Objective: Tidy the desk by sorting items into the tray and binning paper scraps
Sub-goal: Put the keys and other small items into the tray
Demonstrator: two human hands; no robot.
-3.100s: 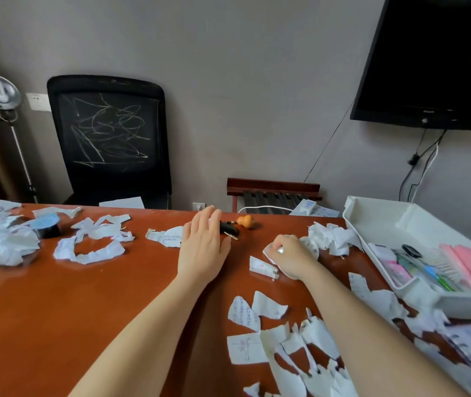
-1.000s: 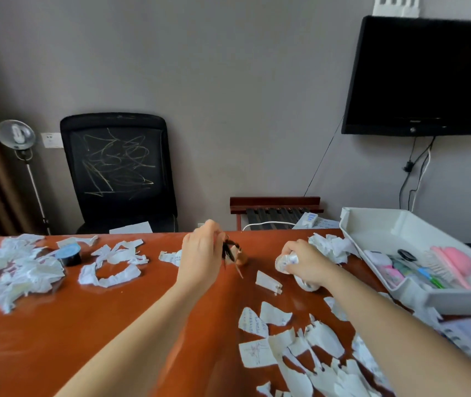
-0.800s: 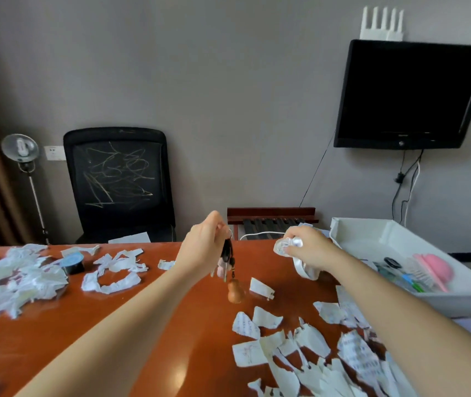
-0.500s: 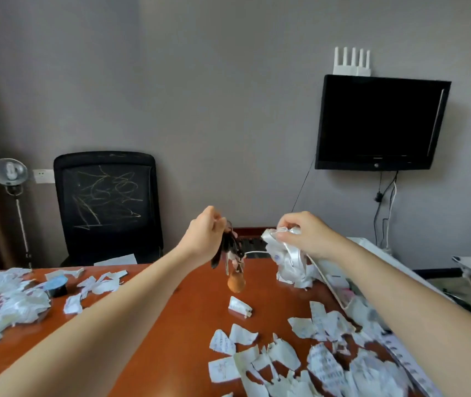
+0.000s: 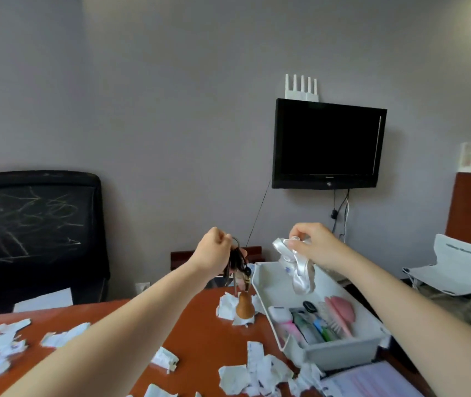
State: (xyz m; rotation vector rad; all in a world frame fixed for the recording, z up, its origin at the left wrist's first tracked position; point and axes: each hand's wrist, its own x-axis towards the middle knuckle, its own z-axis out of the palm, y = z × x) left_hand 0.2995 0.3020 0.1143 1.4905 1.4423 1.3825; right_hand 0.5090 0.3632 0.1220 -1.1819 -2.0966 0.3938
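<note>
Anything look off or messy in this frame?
Yes. Torn paper scraps litter the desk, some bunched against the near corner of the white tray. The black chair behind it has pale scrawled marks across its backrest, like scratches or scribbles.

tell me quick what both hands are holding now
Left hand: closed on a black key bunch with orange gourd charm.
Right hand: closed, pinching a white satin ribbon.

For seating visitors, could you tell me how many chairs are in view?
2: a black office chair behind the desk, left; a white folding chair, far right. Others may be hidden.
</note>
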